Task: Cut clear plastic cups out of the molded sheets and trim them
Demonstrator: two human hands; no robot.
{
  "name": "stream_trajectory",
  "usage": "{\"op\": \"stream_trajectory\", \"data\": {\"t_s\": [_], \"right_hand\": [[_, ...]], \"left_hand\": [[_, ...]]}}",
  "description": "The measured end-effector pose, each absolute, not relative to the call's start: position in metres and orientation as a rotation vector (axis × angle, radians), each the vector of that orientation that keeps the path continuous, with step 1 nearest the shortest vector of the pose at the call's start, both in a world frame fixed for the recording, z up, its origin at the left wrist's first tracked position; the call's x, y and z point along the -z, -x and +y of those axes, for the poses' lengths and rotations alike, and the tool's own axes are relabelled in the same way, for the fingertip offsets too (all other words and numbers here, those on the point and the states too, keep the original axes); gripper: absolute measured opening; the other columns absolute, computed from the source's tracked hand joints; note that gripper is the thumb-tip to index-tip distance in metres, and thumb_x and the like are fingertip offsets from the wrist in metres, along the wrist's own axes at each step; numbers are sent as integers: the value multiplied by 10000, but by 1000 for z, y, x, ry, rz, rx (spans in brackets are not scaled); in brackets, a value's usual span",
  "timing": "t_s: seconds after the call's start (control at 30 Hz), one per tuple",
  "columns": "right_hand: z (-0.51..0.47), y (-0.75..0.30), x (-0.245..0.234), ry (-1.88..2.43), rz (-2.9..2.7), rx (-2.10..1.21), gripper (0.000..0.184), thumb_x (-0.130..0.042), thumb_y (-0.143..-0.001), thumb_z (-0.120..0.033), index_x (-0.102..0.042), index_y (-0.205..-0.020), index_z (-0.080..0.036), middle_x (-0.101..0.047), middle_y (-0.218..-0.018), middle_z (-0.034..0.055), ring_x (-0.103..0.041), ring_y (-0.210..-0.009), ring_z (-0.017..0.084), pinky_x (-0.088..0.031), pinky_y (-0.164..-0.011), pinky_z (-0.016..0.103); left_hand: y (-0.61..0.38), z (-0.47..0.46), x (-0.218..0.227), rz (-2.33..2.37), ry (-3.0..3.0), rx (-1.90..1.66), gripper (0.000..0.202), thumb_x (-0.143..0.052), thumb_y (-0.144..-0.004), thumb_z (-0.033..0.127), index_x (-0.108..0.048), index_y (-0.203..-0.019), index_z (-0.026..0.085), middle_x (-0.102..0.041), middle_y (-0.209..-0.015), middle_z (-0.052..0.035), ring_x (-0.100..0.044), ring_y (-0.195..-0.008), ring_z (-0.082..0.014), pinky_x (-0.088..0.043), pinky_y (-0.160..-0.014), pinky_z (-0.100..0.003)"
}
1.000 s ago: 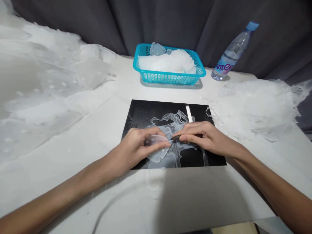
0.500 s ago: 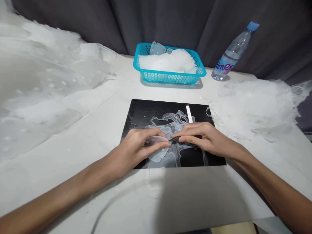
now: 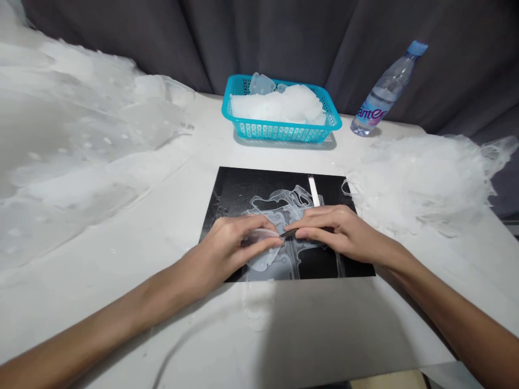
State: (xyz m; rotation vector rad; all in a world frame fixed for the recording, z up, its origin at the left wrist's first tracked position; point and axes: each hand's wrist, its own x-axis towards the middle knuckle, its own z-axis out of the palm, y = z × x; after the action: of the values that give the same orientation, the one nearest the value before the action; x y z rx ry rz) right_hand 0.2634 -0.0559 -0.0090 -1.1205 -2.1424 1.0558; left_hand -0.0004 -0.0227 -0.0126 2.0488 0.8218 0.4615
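Observation:
Between the thumb and fingers of my left hand (image 3: 232, 240) a thin translucent soft-looking piece (image 3: 261, 234) is pinched, bent up at its edge. My right hand (image 3: 338, 229) closes on a dark, thin pointed tool (image 3: 288, 233), whose kind I cannot make out. The tool's tip touches or nearly touches the piece's edge, close to my left fingertips. Beneath both hands, a translucent sheet with cut-out shapes (image 3: 279, 267) lies on a black mat (image 3: 235, 186). A white strip (image 3: 313, 190) lies on the mat just beyond my right hand, its near end hidden.
A turquoise basket (image 3: 284, 131) of whitish translucent pieces stands at the back. Right of it is a water bottle (image 3: 383, 97) with a blue cap. Large heaps of translucent sheets lie at the left (image 3: 81, 119) and right (image 3: 425, 178). A dark curtain (image 3: 284, 32) hangs behind the white table (image 3: 194, 324).
The view has tilted slightly. The pinched piece looks narrower, turned more edge-on in my left fingers. Both hands keep nearly the same place and the same holds.

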Motion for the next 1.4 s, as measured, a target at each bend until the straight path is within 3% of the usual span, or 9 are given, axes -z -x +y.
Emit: {"op": "stream_trajectory", "data": {"t_s": [0.27,0.5,0.93,1.07,1.2,1.3,1.4], "right_hand": [[-56,-264,10,1124,-2125,-1046,263,-590,-1054,-359,-820,-1042,-231,-702,-827,14,-632,-787,151,-478,-759,280],[-54,-266,8,1137,-2050,-1106,233,-607,-1045,-330,-810,-1107,-233,-754,-947,27,-669,-859,158,-498,-794,285],[-54,-267,4,1119,-2118,-1068,240,-594,-1055,-321,-799,-1167,-268,-754,-954,13,-666,-869,154,-493,-812,295],[-45,-278,9,1281,-1894,-837,258,-590,-1050,-353,-816,-1117,-248,-753,-975,40,-663,-868,173,-498,-791,309],[-30,-295,33,1516,-1734,-371,299,-606,-1035,-381,-790,-1208,-222,-673,-897,48,-619,-796,184,-498,-780,345],[-22,-302,49,1627,-1710,-218,343,-638,-1005,-400,-779,-1229,-183,-612,-1009,88,-627,-890,215,-529,-814,374],[-20,-302,57,1658,-1724,-177,373,-587,-1026,-402,-762,-1257,-167,-570,-1057,112,-615,-966,244,-539,-876,417]], "left_hand": [[1,-23,13,824,-2060,-456,222,-616,-1029,407,-752,-1038,232,-780,-994,-4,-720,-823,-148,-528,-734,-242],[1,-23,13,835,-2063,-449,239,-616,-1027,418,-753,-1019,223,-783,-968,-14,-710,-781,-152,-520,-705,-249],[-1,-20,11,860,-2038,-422,244,-629,-1012,438,-757,-1000,231,-773,-947,13,-687,-775,-136,-491,-699,-238],[-2,-18,10,912,-2023,-382,301,-639,-991,488,-761,-956,215,-760,-864,17,-636,-698,-128,-463,-652,-236],[-2,-18,9,955,-1982,-353,322,-655,-972,510,-768,-948,209,-754,-828,13,-586,-659,-128,-429,-615,-233],[-2,-18,9,969,-1965,-358,315,-668,-962,502,-776,-946,207,-747,-839,5,-564,-656,-130,-412,-607,-233],[-3,-17,8,1004,-1966,-364,341,-691,-938,531,-775,-1071,228,-672,-745,30,-475,-585,-115,-362,-559,-230]]}}
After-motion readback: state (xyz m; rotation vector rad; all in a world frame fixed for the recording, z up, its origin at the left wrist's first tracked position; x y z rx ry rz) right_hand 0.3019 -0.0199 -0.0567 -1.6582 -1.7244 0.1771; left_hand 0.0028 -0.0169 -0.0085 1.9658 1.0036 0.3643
